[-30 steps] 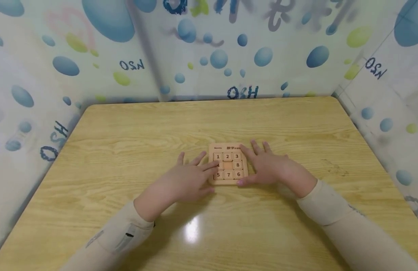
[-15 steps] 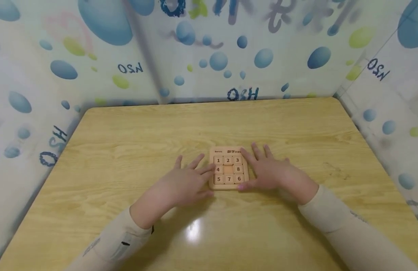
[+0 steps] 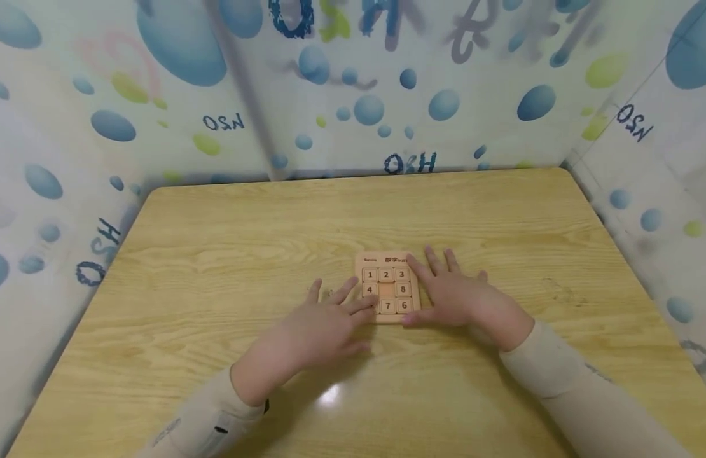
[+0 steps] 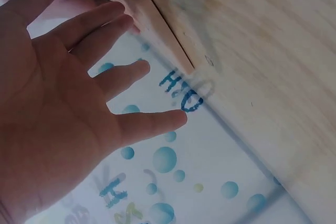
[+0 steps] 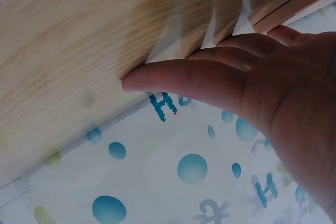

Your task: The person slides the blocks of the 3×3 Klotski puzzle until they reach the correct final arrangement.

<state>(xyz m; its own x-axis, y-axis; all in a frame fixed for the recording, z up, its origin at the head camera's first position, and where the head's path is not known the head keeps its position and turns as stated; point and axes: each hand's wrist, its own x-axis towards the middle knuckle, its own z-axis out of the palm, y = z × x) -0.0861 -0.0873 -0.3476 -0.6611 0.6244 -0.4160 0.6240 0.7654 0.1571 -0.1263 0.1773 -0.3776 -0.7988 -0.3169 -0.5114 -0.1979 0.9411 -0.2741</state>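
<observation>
A wooden number slide puzzle [image 3: 359, 267] lies flat on the table. Its top row reads 1, 2, 3; 4 and 8 flank the bare middle slot [image 3: 386, 290]. Below, 7 and 6 show, while a left fingertip covers the lower-left tile. Over the board's left side, the left hand [image 3: 324, 327] has its fingers spread; whether the fingertip presses the tile I cannot tell. The right hand [image 3: 458, 292] rests at the board's right side, index finger at the upper corner and thumb at the lower one. In both wrist views the fingers look straight and the board's edge [image 4: 157, 30] shows.
The wood-grain table [image 3: 244, 242] runs back to a wall [image 3: 330, 127] patterned with blue and green drops. More patterned wall stands at left and right. A light reflection lies in front of the left hand.
The left fingertip was over the 4 tile, drew back to the board's left edge, and now lies over the lower-left tile. The right hand stays put. The visible tiles keep their places.
</observation>
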